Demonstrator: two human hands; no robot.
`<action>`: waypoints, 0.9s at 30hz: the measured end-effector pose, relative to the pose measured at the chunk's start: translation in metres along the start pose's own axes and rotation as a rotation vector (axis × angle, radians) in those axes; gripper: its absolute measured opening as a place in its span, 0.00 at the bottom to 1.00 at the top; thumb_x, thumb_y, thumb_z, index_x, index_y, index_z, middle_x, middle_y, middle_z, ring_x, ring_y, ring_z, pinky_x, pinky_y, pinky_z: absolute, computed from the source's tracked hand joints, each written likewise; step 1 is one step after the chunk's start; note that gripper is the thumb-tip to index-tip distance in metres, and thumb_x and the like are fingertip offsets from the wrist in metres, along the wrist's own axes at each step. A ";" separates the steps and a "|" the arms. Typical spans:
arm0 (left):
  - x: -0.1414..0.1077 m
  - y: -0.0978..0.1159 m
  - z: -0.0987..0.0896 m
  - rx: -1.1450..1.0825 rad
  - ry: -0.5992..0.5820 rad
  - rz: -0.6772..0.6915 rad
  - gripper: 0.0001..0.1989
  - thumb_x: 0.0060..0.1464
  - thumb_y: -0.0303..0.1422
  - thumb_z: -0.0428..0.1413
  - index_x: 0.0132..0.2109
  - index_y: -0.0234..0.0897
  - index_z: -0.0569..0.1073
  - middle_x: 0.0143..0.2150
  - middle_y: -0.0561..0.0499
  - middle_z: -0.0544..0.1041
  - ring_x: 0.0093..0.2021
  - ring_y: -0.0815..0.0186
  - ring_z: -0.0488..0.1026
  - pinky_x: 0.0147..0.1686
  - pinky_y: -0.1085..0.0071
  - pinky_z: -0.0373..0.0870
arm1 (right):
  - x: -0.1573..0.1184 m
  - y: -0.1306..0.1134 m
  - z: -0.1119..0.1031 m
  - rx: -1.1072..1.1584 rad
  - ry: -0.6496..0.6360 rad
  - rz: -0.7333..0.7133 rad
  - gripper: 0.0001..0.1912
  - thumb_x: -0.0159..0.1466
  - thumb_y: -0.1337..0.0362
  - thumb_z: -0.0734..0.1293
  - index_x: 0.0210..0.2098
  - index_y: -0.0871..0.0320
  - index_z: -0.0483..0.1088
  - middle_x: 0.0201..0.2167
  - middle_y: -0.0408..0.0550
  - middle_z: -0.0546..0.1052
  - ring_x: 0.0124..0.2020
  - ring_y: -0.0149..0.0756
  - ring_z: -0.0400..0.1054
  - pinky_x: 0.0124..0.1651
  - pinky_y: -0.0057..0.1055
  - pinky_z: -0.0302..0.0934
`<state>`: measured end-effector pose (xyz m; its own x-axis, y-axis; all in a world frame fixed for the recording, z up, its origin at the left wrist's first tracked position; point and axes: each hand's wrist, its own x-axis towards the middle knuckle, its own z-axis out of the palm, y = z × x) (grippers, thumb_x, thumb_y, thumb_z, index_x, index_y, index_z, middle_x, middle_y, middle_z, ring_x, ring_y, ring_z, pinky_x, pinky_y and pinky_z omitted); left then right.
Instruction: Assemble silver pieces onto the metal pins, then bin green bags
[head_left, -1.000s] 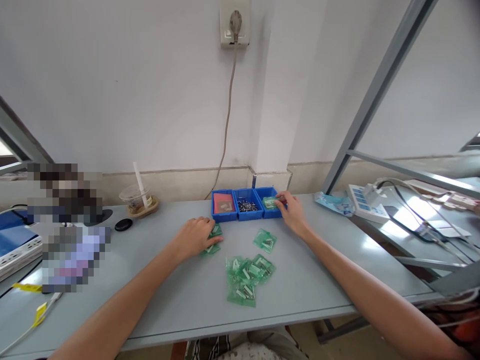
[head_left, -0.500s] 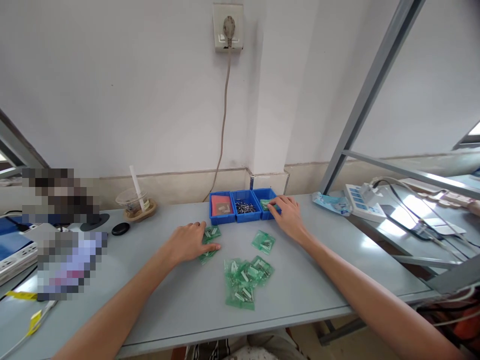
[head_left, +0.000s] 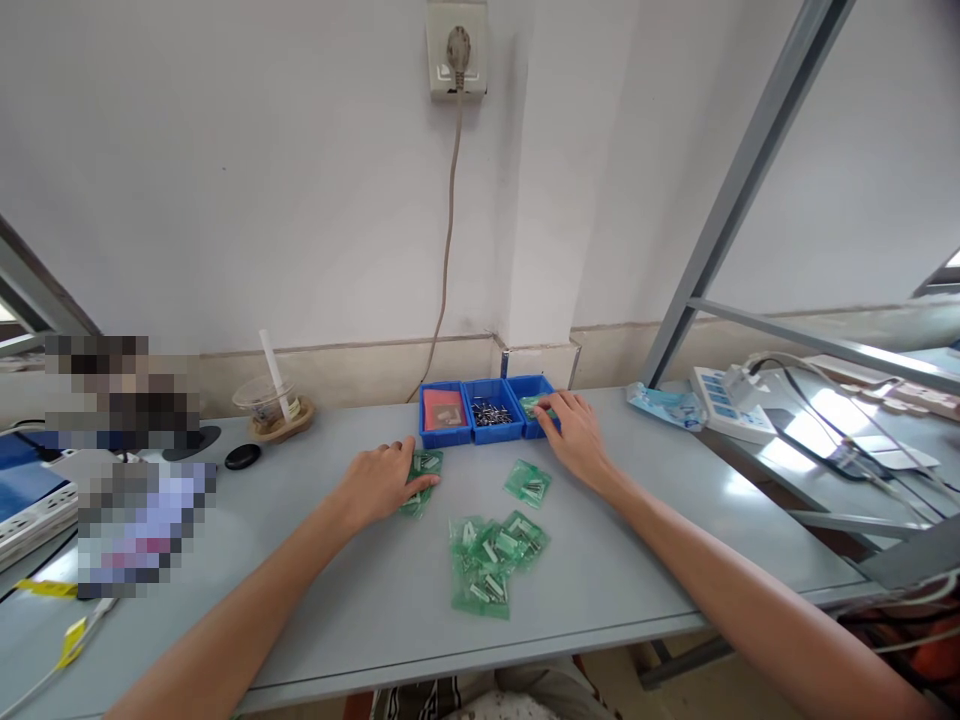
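Observation:
My left hand [head_left: 381,482] rests on the table with its thumb and fingers apart, partly over green packets [head_left: 427,462]. At the right blue bin [head_left: 534,387], my right hand [head_left: 574,430] has its fingertips over a green packet [head_left: 530,405] inside; whether they grip it is hidden. The middle blue bin [head_left: 497,433] holds many small metal parts, and the left blue bin [head_left: 448,438] holds a red packet [head_left: 444,409]. One green packet [head_left: 528,483] lies alone in front of the bins. Nearer the front edge sits a pile of several green packets [head_left: 491,560] containing small parts.
A cup with a straw [head_left: 266,402] stands on a coaster at the left, near a black round object [head_left: 242,457]. To the right are a blue wrapper [head_left: 666,406], a power strip [head_left: 729,405] and a slanting metal post [head_left: 739,210].
My left thumb has moved up and closer to the fingers, and the packets under that hand are bunched closer together. My right hand has barely moved.

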<state>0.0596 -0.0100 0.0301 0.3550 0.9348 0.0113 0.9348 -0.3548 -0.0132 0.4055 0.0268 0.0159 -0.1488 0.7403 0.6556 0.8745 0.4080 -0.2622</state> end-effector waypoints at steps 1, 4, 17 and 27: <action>0.000 0.000 0.001 -0.006 0.006 -0.002 0.29 0.68 0.59 0.44 0.52 0.37 0.69 0.45 0.36 0.81 0.45 0.45 0.80 0.35 0.63 0.67 | 0.000 0.000 0.000 0.009 0.004 -0.004 0.16 0.77 0.53 0.56 0.44 0.51 0.72 0.46 0.53 0.78 0.47 0.50 0.68 0.52 0.46 0.59; 0.000 0.000 0.001 -0.007 0.014 -0.004 0.29 0.68 0.58 0.45 0.53 0.37 0.70 0.45 0.36 0.81 0.45 0.44 0.80 0.36 0.62 0.67 | -0.001 -0.001 0.002 0.011 -0.017 -0.010 0.16 0.77 0.53 0.56 0.47 0.51 0.72 0.48 0.53 0.77 0.48 0.50 0.67 0.53 0.47 0.60; -0.003 0.002 0.000 0.002 0.021 0.103 0.27 0.69 0.58 0.45 0.51 0.38 0.71 0.43 0.40 0.82 0.42 0.46 0.81 0.34 0.63 0.65 | -0.006 -0.014 0.005 0.054 0.043 -0.044 0.14 0.77 0.54 0.57 0.50 0.52 0.70 0.49 0.54 0.76 0.50 0.52 0.65 0.56 0.49 0.59; -0.002 0.014 0.005 -0.211 0.084 0.238 0.26 0.66 0.59 0.51 0.46 0.39 0.70 0.48 0.43 0.78 0.45 0.52 0.77 0.40 0.63 0.67 | -0.015 -0.043 0.000 0.131 -0.218 -0.300 0.14 0.78 0.59 0.57 0.44 0.52 0.74 0.44 0.51 0.78 0.46 0.46 0.66 0.52 0.46 0.57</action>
<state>0.0714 -0.0170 0.0244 0.5551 0.8237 0.1158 0.8034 -0.5670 0.1820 0.3702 -0.0021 0.0176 -0.4956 0.6685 0.5545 0.7133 0.6775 -0.1792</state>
